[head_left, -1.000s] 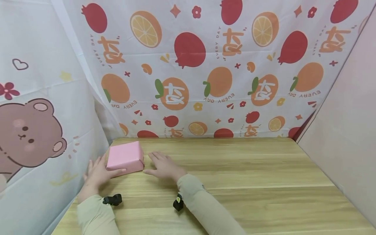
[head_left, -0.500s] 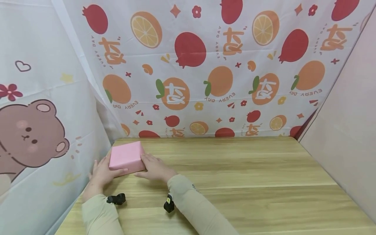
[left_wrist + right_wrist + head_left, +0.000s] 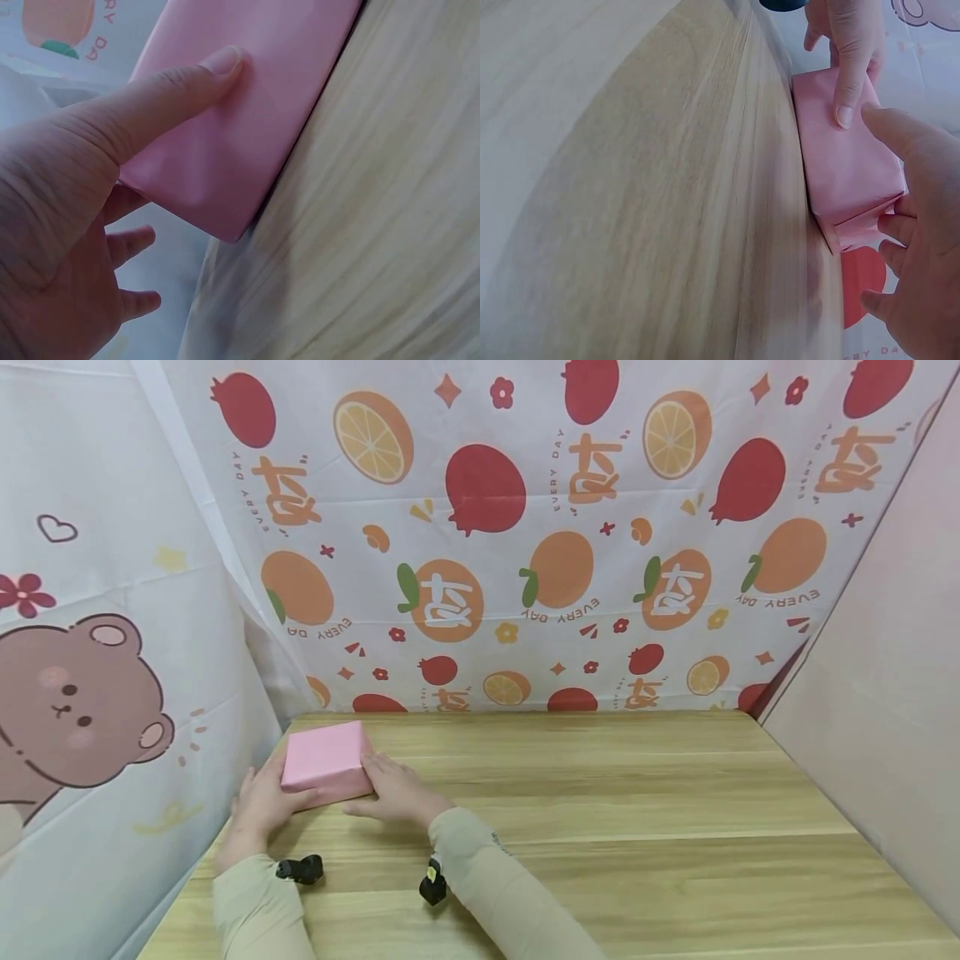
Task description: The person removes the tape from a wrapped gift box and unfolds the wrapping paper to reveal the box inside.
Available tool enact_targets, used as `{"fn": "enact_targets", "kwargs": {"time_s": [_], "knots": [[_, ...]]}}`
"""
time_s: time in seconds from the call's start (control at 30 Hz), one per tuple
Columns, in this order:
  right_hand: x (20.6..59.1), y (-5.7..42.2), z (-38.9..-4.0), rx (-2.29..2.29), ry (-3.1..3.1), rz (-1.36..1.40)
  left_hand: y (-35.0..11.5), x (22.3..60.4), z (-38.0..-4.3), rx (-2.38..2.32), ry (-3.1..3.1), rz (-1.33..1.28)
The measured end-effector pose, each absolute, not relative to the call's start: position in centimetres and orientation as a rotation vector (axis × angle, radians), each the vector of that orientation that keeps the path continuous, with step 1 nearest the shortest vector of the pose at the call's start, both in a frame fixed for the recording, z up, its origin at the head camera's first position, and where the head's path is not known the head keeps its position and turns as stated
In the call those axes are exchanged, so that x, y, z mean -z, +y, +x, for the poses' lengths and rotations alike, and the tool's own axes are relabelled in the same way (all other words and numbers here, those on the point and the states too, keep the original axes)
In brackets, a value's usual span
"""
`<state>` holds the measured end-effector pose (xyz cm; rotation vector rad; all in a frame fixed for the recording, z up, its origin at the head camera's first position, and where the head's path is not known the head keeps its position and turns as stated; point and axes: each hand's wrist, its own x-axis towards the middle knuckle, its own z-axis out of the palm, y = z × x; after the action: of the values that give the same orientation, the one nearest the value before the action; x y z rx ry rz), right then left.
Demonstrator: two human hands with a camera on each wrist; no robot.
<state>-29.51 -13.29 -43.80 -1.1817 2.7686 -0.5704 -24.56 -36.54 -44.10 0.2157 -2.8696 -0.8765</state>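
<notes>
A pink paper-wrapped box (image 3: 326,758) lies on the wooden table at its far left corner. My left hand (image 3: 262,797) grips its near left corner, thumb laid across the front face and fingers along the left side. Close up in the left wrist view, the thumb (image 3: 172,94) presses the pink paper while the lower fingers stick out past the edge. At the other end, my right hand (image 3: 401,789) holds the right side, where the folded wrapping (image 3: 862,221) shows in the right wrist view. The fingertips behind the box are partly hidden.
The wooden table (image 3: 600,827) stretches off to the right. A fruit-print curtain (image 3: 495,568) hangs along the back edge, and a bear-print curtain (image 3: 82,702) runs close by the left hand. A pale wall (image 3: 877,693) bounds the right side.
My right hand has moved left from beside the box and now meets its right end. The left hand and the box sit very slightly farther right than before.
</notes>
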Motion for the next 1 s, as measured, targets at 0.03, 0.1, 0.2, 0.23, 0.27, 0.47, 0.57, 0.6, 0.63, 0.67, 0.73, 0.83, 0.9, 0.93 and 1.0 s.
{"fn": "enact_targets", "kwargs": {"time_s": [0.03,0.1,0.2,0.23,0.27,0.47,0.57,0.6,0.63,0.67,0.73,0.83,0.9,0.93,1.0], "knots": [[43.8,-13.2,-29.5,0.572,2.769,-1.18,-36.5,44.1,-24.6,0.863,-2.869,0.207],[43.9,-12.9,-29.5,0.573,2.77,-1.174,-36.3,44.2,-24.9,0.835,-2.87,0.195],[44.1,-12.7,-29.7,0.575,2.773,-1.168,-36.1,44.3,-25.2,0.796,-2.862,0.174],[44.2,-12.6,-29.7,0.575,2.775,-1.17,-36.0,44.4,-25.3,0.783,-2.856,0.161],[44.3,-12.5,-29.8,0.579,2.776,-1.172,-35.9,44.4,-25.4,0.772,-2.847,0.143],[45.1,-11.8,-30.4,0.566,2.794,-1.214,-35.2,44.5,-25.7,0.738,-2.797,0.037],[45.2,-11.2,-30.4,0.573,2.787,-1.223,-34.6,44.4,-25.9,0.763,-2.814,0.032],[45.2,-11.0,-30.3,0.586,2.776,-1.221,-34.4,44.3,-25.9,0.775,-2.822,0.035],[45.2,-10.7,-30.3,0.597,2.77,-1.219,-34.2,44.3,-26.0,0.776,-2.831,0.035],[45.1,-10.5,-30.3,0.606,2.766,-1.215,-34.0,44.2,-26.1,0.773,-2.842,0.035],[45.1,-9.9,-30.2,0.63,2.755,-1.199,-33.7,44.2,-26.3,0.769,-2.856,0.031],[45.1,-9.2,-30.2,0.637,2.759,-1.181,-33.1,44.3,-26.7,0.734,-2.864,0.008],[45.0,-8.7,-30.2,0.637,2.761,-1.168,-32.8,44.3,-26.9,0.729,-2.863,-0.003],[45.0,-8.4,-30.2,0.638,2.76,-1.162,-32.6,44.3,-27.0,0.726,-2.861,-0.007],[44.9,-8.0,-30.1,0.638,2.764,-1.152,-32.2,44.3,-27.3,0.725,-2.86,-0.014]]}}
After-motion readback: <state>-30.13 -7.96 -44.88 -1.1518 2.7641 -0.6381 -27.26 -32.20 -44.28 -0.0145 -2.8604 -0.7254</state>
